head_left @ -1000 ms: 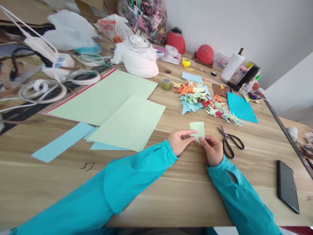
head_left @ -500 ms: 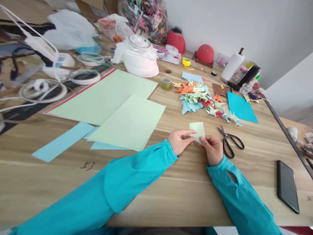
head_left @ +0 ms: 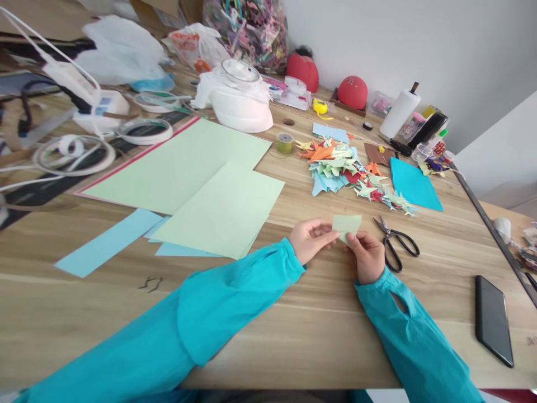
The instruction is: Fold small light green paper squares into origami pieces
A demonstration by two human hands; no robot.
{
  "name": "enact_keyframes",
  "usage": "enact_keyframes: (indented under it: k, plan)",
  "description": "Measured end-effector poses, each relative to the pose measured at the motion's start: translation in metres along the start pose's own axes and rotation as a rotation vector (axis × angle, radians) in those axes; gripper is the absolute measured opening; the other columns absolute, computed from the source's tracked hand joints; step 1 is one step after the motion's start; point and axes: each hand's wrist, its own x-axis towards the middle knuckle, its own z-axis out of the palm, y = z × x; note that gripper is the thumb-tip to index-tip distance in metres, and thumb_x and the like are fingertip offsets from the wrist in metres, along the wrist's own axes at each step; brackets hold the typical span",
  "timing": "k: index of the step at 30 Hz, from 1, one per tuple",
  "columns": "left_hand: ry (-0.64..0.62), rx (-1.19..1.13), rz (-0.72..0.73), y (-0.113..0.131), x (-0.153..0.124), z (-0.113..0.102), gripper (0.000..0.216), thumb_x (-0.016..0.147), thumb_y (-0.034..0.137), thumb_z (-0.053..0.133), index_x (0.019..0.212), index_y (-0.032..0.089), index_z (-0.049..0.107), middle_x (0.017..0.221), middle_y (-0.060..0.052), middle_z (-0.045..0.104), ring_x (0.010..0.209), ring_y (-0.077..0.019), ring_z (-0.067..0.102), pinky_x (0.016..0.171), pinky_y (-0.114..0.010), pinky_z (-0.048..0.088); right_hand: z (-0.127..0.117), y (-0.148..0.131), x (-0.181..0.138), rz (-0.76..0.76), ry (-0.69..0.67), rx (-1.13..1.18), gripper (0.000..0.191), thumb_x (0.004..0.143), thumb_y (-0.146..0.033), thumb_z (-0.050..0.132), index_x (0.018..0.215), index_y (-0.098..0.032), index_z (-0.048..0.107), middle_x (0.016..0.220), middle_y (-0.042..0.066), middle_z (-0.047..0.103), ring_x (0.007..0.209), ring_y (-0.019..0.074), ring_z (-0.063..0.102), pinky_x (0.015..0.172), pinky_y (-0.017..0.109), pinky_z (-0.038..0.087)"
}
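Observation:
Both of my hands pinch a small pale green paper piece just above the wooden table. My left hand grips its left edge with thumb and fingers closed. My right hand holds its lower right part, fingers curled round it. The paper now looks short and wide, its top part bent over. Both arms wear teal sleeves. Black scissors lie right beside my right hand.
Large pale green sheets and light blue strips lie to the left. A heap of folded coloured paper shapes and a teal sheet sit behind. A black phone lies at right. Tape rolls, bags and a white appliance crowd the back.
The green piece went from a taller upright rectangle to a shorter, wider shape as its top was folded down. My right hand shifted slightly right; my left hand barely moved.

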Motion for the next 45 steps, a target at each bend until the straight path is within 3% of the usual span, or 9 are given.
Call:
enact_keyframes:
  k: [3, 6, 18, 26, 45]
  plan:
    - [-0.060, 0.104, -0.024, -0.0006, -0.0008, -0.0001, 0.027, 0.064, 0.036, 0.068, 0.067, 0.010, 0.063, 0.056, -0.003, 0.062, 0.050, -0.0106, 0.056, 0.050, -0.022, 0.047, 0.0007, -0.0024, -0.0005, 0.008, -0.008, -0.003, 0.016, 0.066, -0.032, 0.069, 0.067, -0.017, 0.065, 0.053, -0.003, 0.061, 0.050, 0.0098, 0.052, 0.052, 0.024, 0.042]
    - [-0.049, 0.145, -0.016, -0.0009, -0.0016, 0.0001, 0.027, 0.066, 0.037, 0.066, 0.061, 0.011, 0.062, 0.055, -0.003, 0.063, 0.048, -0.0103, 0.056, 0.048, -0.022, 0.047, 0.0007, -0.0040, -0.0009, 0.017, -0.022, -0.018, 0.017, 0.066, -0.033, 0.069, 0.066, -0.017, 0.065, 0.053, -0.003, 0.061, 0.050, 0.0105, 0.052, 0.052, 0.025, 0.043]
    - [-0.016, 0.213, -0.020, -0.0024, -0.0027, 0.0012, 0.025, 0.067, 0.035, 0.064, 0.059, 0.011, 0.061, 0.053, -0.003, 0.062, 0.044, -0.0098, 0.054, 0.042, -0.021, 0.045, -0.0012, 0.0025, 0.0005, 0.054, -0.028, 0.029, 0.017, 0.066, -0.034, 0.069, 0.068, -0.017, 0.067, 0.056, -0.002, 0.063, 0.051, 0.0110, 0.053, 0.052, 0.025, 0.043]
    - [-0.038, 0.214, -0.046, -0.0004, -0.0014, 0.0002, 0.018, 0.060, 0.027, 0.070, 0.065, 0.011, 0.064, 0.050, -0.002, 0.062, 0.046, -0.0109, 0.056, 0.047, -0.021, 0.047, -0.0014, 0.0010, 0.0009, 0.047, -0.022, 0.036, 0.017, 0.065, -0.034, 0.069, 0.066, -0.017, 0.067, 0.053, -0.003, 0.062, 0.050, 0.0107, 0.052, 0.051, 0.024, 0.044]
    - [-0.084, 0.181, -0.025, 0.0001, -0.0017, -0.0012, 0.022, 0.066, 0.032, 0.064, 0.059, 0.011, 0.061, 0.053, -0.004, 0.062, 0.044, -0.0106, 0.054, 0.044, -0.022, 0.045, -0.0012, 0.0031, 0.0009, 0.066, -0.022, 0.049, 0.019, 0.066, -0.035, 0.069, 0.069, -0.017, 0.068, 0.058, -0.002, 0.063, 0.052, 0.0110, 0.054, 0.052, 0.025, 0.046]
